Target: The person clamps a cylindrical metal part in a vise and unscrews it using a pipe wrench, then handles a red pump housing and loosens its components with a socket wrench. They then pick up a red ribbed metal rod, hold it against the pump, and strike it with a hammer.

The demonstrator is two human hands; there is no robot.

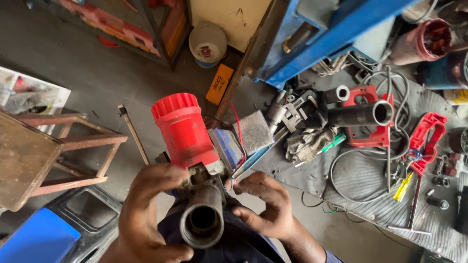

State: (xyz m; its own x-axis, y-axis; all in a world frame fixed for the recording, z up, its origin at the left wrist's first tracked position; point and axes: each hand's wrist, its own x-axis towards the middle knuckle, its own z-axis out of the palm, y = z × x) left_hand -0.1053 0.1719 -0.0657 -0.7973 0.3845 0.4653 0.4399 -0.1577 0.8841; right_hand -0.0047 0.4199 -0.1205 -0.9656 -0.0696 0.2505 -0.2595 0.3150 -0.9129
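Both hands held a power tool with a red motor housing [185, 129] over the lap, seemingly mid-repair

The cluttered surface [360, 180] to the right carried a black tube [358, 114], red handle shells [429, 136] and cables [351, 160]. The left hand [146, 209] gripped the tool's grey barrel [202, 219]; the right hand [265, 202] pinched at its joint, where careful fingertip work seemed due. A wooden stool [44, 151] stood left

A grey concrete floor [87, 73] fills the workshop, lit by soft daylight. A rusty metal stool [73, 146] with a wooden top stands at left, a white bucket [208, 44] beyond, and a blue machine frame [336, 29] rises at upper right.
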